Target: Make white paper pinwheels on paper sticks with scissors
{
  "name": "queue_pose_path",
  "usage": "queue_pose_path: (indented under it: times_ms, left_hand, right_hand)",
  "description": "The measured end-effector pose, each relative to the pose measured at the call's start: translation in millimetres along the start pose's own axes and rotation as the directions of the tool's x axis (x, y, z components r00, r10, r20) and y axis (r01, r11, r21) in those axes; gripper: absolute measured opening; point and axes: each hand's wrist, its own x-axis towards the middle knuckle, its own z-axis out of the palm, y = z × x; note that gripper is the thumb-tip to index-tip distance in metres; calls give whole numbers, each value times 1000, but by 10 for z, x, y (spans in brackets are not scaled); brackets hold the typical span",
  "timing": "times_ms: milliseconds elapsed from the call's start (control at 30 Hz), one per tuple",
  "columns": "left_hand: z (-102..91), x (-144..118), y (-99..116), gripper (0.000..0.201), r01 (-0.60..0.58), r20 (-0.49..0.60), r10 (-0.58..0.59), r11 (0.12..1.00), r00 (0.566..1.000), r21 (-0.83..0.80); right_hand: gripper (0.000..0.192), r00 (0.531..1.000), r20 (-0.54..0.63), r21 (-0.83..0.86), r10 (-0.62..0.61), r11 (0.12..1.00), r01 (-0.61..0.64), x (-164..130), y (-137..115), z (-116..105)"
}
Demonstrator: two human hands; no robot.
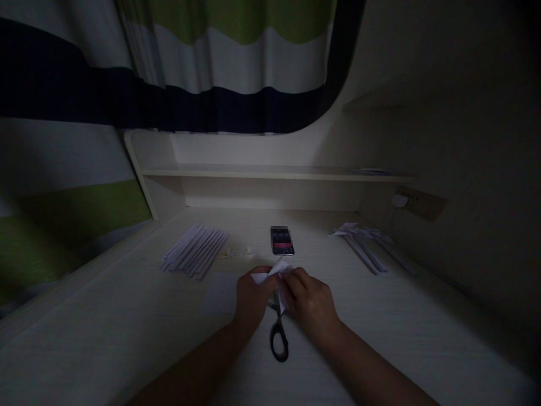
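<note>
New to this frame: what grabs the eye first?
Probably the big cloth curtain in wavy green, pale and navy bands, filling the upper left and centre. Then the bare left hand and right hand, holding a piece of folded white paper between them over the pale desktop. The black looped scissors handle stands out just below the paper.

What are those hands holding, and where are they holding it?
Folded white paper: the left hand pinches its left side, the right hand its right.
</note>
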Motion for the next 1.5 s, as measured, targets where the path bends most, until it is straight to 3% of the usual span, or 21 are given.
queue_pose_path:
  times_ms: [200, 467, 1033, 1500]
  left_hand:
    - [10, -14, -25, 19, 2, 30, 0, 998, 1000, -64]
    - [25, -48, 16, 19, 46, 29, -44, 994, 999, -95]
    - [28, -51, 5, 14, -19, 17, 19, 999, 1000, -40]
    - [36, -64, 24, 14, 18, 24, -16, 998, 1000, -56]
  right_hand:
    - [18, 999, -25, -52, -26, 998, 25, 3, -1, 16]
    - [21, 999, -21, 33, 43, 999, -43, -1, -26, 52]
    - [18, 991, 68, 94, 114, 988, -120, 6, -56, 43]
    - [17, 964, 131, 190, 231, 949, -253, 4, -70, 37]
